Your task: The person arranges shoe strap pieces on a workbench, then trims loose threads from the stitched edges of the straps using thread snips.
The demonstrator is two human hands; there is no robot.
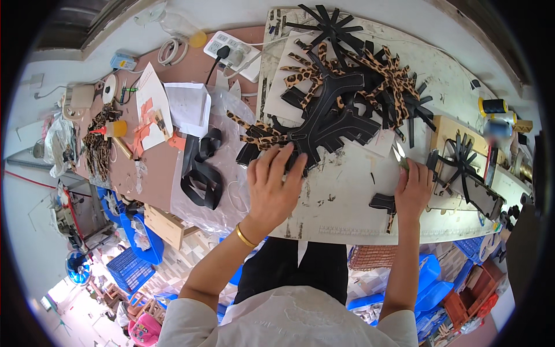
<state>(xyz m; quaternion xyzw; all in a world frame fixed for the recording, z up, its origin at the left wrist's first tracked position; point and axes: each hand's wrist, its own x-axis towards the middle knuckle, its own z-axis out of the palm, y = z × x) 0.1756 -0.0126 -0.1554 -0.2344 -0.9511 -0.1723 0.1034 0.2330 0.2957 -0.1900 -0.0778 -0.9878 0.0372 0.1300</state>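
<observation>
My left hand [274, 180] lies with its fingers apart over the near edge of a pile of black leather strap pieces [312, 130] with light stitching. Beside its fingertips are leopard-print strips [260, 136]. My right hand [414, 188] is closed around small scissors [400, 154], their pointed silver blades sticking out away from me; most of the handle is hidden in the palm. Just left of that hand a small black strap piece [383, 201] with a leopard-print end lies on the white board. More leopard-print strips [399, 87] cover the far part of the pile.
A coiled black band [201, 173] lies on plastic sheeting left of my left hand. A white power strip [232, 55] with a plug sits at the back. On the right are black strap pieces [462, 159] on a wooden box and a thread spool [492, 106].
</observation>
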